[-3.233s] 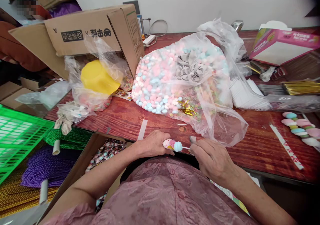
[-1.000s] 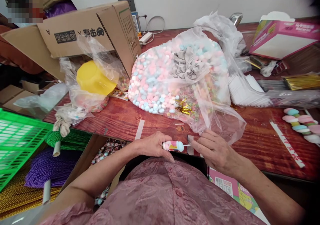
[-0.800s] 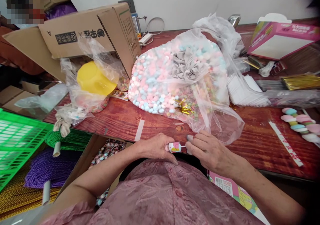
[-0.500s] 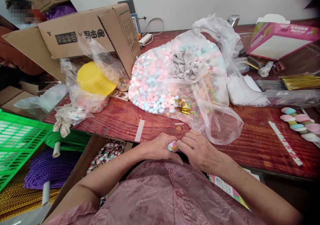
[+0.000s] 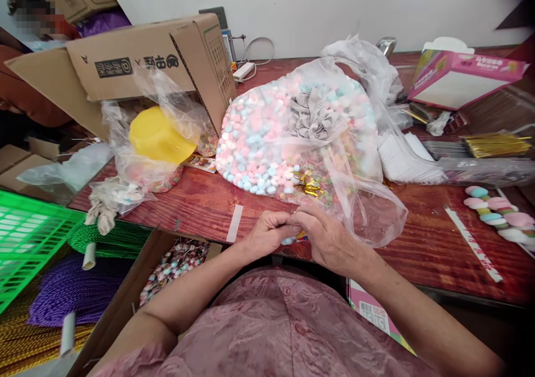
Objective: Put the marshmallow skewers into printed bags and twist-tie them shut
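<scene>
Both hands, left hand (image 5: 267, 233) and right hand (image 5: 324, 235), now clutch the candy stick (image 5: 288, 239) together, lifted nearer the candy bag (image 5: 292, 137); it's mostly hidden, I think.

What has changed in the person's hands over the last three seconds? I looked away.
The right hand closed in from the stick end to meet the left hand, and both lifted forward over the table edge. The marshmallow skewer is now almost hidden between them. The big candy bag and yellow bowl stayed put.
</scene>
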Demonstrator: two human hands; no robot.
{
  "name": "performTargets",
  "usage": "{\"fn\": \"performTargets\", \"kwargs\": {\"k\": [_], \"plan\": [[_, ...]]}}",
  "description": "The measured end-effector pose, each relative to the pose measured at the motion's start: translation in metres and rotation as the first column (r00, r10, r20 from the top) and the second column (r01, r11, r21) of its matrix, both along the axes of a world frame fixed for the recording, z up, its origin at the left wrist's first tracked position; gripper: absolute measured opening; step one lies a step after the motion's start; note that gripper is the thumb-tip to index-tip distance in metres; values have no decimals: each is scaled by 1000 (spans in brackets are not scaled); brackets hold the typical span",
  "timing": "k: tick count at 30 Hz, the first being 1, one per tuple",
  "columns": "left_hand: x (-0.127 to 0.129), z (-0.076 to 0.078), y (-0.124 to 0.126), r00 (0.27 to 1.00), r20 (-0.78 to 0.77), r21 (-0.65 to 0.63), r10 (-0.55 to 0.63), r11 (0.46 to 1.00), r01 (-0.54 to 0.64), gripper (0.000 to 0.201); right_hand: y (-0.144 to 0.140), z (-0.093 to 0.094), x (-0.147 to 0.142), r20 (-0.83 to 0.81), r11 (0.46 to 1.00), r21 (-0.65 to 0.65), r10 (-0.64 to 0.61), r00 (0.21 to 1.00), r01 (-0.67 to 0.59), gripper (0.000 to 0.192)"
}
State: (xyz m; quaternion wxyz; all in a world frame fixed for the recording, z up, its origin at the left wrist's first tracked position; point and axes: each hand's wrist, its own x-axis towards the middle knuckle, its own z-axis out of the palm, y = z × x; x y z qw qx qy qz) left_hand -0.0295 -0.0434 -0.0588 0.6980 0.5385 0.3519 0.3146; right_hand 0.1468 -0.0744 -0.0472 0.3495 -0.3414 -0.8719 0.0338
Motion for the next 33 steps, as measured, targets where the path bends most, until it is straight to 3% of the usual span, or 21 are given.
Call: {"fn": "performTargets", "kwargs": {"k": [2,5,7,9,10,11,13,16,19,24,28,33], "plan": [[3,-3,1,994,56,46,94,994,-97,32,6,3,-2,-80,999,31,-28,996,31,47],[5,-3,5,959,109,48,262,962,-268,23,11,8,4,-312,975,17,-207,927,223,53],[7,-1,10,922,173,58,345,931,-360,19,10,5,4,-485,936,-112,-344,804,333,55],[12,2,15,893,236,96,383,905,-413,16,8,-3,-3,-549,913,-282,-406,731,295,44],[15,3,16,886,261,125,383,897,-424,14,7,-8,-9,-546,908,-348,-398,737,233,34],[18,4,17,884,281,155,373,892,-425,13,6,-13,-16,-556,910,-370,-377,741,186,26],[22,3,15,890,303,176,341,898,-404,12,7,-22,-27,-658,918,-361,-374,654,163,15],[24,-2,10,910,310,77,275,947,-312,24,13,-26,-32,-763,930,-340,-358,538,137,14],[19,-8,6,931,294,37,215,971,-236,35,17,-24,-28,-768,933,-341,-346,539,114,19],[11,-5,7,938,245,139,244,949,-283,25,16,-24,-33,-764,954,-259,-299,571,151,30],[12,-1,8,924,310,-46,223,975,-219,27,16,-24,-43,-770,948,-237,-317,554,213,31],[17,3,4,889,409,-307,207,948,-80,36,21,-20,-45,-769,940,-263,-339,541,215,22]]}}
